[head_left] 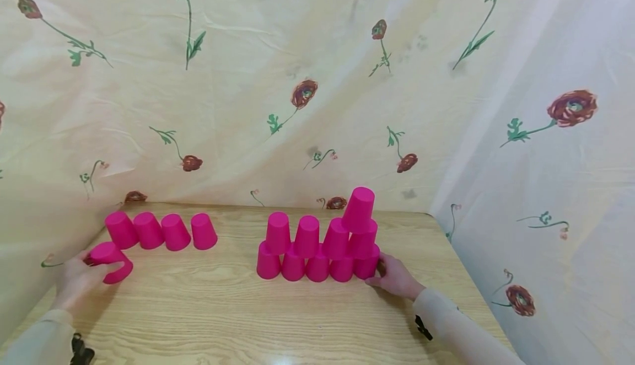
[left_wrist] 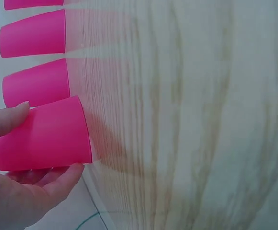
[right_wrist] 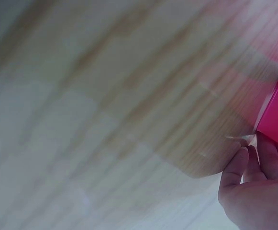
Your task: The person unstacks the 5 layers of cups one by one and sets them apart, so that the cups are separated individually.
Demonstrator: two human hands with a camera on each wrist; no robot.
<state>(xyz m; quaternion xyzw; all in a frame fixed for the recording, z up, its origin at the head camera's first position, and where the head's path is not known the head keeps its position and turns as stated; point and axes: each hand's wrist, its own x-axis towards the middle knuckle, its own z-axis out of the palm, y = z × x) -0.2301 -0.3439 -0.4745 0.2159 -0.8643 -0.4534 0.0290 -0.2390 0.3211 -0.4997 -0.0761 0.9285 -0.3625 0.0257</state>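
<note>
My left hand (head_left: 81,279) holds a pink cup (head_left: 116,266) at the left of the table, thumb on one side and fingers on the other. That cup stands upside down in front of a row of several pink cups (head_left: 176,232), also upside down. On the right, upturned pink cups form a stack: a bottom row (head_left: 318,268), a second row (head_left: 308,235) and a single top cup (head_left: 359,209) at the right. My right hand (head_left: 397,278) grips the rightmost bottom cup (right_wrist: 277,117), fingers and thumb around its sides; the right wrist view shows only part of it.
The wood-grain table (head_left: 208,310) runs back to a flowered cloth (head_left: 238,106) hanging behind it. More of the pale cloth (head_left: 560,188) hangs along the right side. A stretch of table separates the row of cups from the stack.
</note>
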